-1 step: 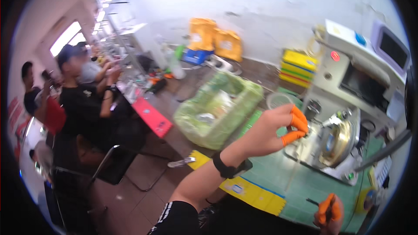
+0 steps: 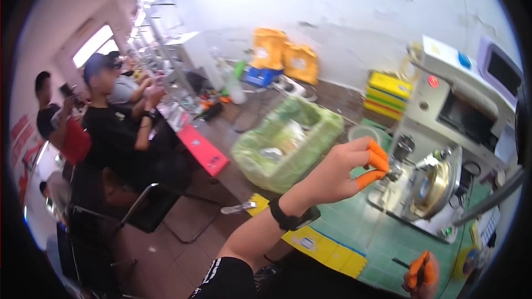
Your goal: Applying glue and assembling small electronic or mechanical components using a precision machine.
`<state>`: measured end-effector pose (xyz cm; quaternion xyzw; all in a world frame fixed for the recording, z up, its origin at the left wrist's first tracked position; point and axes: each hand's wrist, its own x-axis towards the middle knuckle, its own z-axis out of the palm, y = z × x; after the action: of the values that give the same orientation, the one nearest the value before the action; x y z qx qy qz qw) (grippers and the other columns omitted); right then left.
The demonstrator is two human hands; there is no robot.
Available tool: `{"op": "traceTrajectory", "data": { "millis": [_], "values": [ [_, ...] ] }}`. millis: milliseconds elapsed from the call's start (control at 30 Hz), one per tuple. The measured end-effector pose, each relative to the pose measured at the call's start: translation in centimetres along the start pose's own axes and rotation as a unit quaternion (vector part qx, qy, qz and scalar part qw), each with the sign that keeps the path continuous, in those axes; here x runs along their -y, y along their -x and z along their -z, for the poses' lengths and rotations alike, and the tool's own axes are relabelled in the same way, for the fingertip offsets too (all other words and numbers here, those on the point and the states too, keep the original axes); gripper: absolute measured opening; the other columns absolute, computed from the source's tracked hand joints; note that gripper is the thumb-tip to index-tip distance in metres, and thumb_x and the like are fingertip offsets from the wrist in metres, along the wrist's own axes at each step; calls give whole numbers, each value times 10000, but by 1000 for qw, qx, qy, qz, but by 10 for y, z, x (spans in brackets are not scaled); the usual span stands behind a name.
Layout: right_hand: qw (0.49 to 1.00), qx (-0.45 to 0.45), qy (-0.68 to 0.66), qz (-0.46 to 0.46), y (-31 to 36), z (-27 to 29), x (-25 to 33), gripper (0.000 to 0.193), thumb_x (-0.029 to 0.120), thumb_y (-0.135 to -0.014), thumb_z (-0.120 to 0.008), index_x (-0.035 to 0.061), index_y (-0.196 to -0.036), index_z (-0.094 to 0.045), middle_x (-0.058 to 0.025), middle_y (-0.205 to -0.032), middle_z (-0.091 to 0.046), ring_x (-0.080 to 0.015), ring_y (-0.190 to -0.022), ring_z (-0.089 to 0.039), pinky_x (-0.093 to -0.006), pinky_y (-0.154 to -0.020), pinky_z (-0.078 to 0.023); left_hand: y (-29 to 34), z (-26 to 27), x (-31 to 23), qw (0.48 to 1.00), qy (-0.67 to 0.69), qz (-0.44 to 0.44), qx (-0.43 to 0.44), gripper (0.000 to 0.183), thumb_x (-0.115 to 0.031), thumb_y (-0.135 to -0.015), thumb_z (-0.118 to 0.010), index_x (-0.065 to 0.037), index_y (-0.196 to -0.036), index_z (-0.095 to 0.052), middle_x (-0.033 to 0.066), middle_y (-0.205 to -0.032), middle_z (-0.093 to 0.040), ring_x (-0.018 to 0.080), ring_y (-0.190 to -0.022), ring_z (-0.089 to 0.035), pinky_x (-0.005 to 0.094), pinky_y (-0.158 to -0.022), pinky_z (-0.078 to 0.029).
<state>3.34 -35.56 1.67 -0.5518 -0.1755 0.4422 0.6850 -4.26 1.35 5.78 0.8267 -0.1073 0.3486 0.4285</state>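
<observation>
We hold our left hand [image 2: 338,171] out over the front of the white machine with a round brass-coloured ring [image 2: 431,191], its thumb and forefinger in orange rubbery covers [image 2: 368,179] curled until the tips nearly meet. A small shiny metal piece [image 2: 394,173] sits right at those tips, on the machine's side; whether we grip it or only touch it, we cannot tell. Such a fine pinch seems to suit so small a part, and the covers probably keep bare skin off it. Our right hand [image 2: 422,273], lower and near the worktop's right end, is closed around a slim dark tool [image 2: 400,262] whose end points left, perhaps kept ready while the other hand is up at the machine. Beneath us the worktop carries a green mat [image 2: 346,213], likely there to protect its surface, with a flat yellow strip [image 2: 327,253] along the near edge. Left of the machine stands a bin lined with pale green plastic [image 2: 252,158], within easy reach; behind it are stacked yellow, green and red boxes [image 2: 387,94] and orange bags [image 2: 301,65] against the wall. Farther left, a co-worker in black [image 2: 113,138] sits along the same row.
</observation>
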Motion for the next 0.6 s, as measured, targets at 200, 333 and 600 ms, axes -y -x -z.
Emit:
{"op": "traceTrajectory", "data": {
  "millis": [200,333,600],
  "values": [
    [969,-95,226,-13,-14,18,-8,240,270,-1116,-563,57,-1054,-653,20,-744,-570,-70,-594,-457,-216,-558,-355,71,65,10,837,-477,182,197,148,-18,-864,-671,-2,-1001,-725,120,-1110,-693,301,-966,-701,387,-784,-561],
    [918,-75,381,82,-20,16,-1,184,201,-1079,-621,21,-1090,-654,-46,-850,-657,-143,-719,-570,-277,-661,-447,103,58,41,847,-490,103,180,153,-57,-860,-634,-6,-983,-710,98,-1111,-688,290,-884,-698,392,-778,-548],
    [812,-107,565,100,-13,34,4,172,149,-1020,-660,16,-1126,-684,-209,-966,-710,-377,-889,-675,-424,-810,-520,109,32,59,758,-545,208,290,106,-99,-864,-656,-65,-948,-712,71,-1057,-650,244,-986,-681,380,-811,-518]
  ]
}}
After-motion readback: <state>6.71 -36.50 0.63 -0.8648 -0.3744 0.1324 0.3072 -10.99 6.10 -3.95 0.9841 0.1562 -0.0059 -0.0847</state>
